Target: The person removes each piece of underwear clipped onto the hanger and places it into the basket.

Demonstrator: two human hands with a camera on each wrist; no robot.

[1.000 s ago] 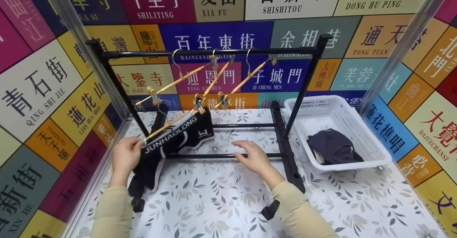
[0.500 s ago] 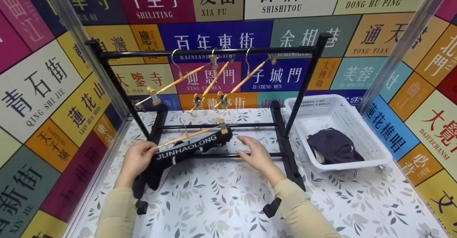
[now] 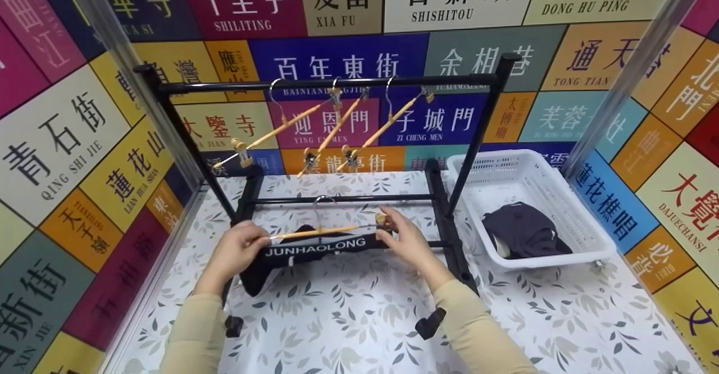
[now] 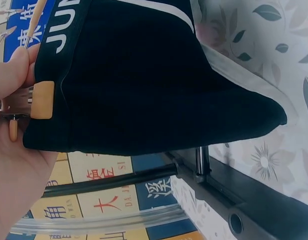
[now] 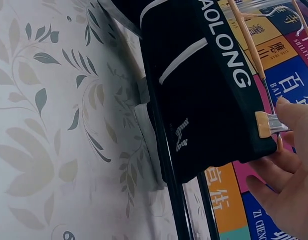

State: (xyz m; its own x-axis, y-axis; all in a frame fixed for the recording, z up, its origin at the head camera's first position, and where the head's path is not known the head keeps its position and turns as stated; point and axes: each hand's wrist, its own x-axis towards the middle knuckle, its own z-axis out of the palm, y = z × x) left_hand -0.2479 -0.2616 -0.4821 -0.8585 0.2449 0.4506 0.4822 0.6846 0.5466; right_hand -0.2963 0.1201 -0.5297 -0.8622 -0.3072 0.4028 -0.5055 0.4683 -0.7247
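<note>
Black boxer briefs [image 3: 314, 252] with a white-lettered JUNHAOLONG waistband hang from a wooden clip hanger [image 3: 306, 232], held level in front of the rack. At the hanger's left end my left hand [image 3: 239, 250] grips it beside the clip [image 4: 43, 100], which bites the waistband. My right hand [image 3: 407, 242] has thumb and fingers around the right-hand clip [image 5: 263, 125], its lower fingers spread behind the waistband. The hanger's metal hook [image 3: 317, 208] points up, free of the rack's bar.
A black rack [image 3: 224, 86] carries several bare clip hangers [image 3: 331, 132] on its top bar. Its lower bars [image 3: 348, 199] run behind the briefs. A white plastic basket [image 3: 584, 217] at right holds dark bunched fabric [image 3: 522, 231]. Sign-patterned walls enclose the leaf-print tabletop [image 3: 337, 329].
My left hand has brought the hanger and briefs rightward and turned them level, facing me. The hanger's right end has come between my right hand's thumb and fingers.
</note>
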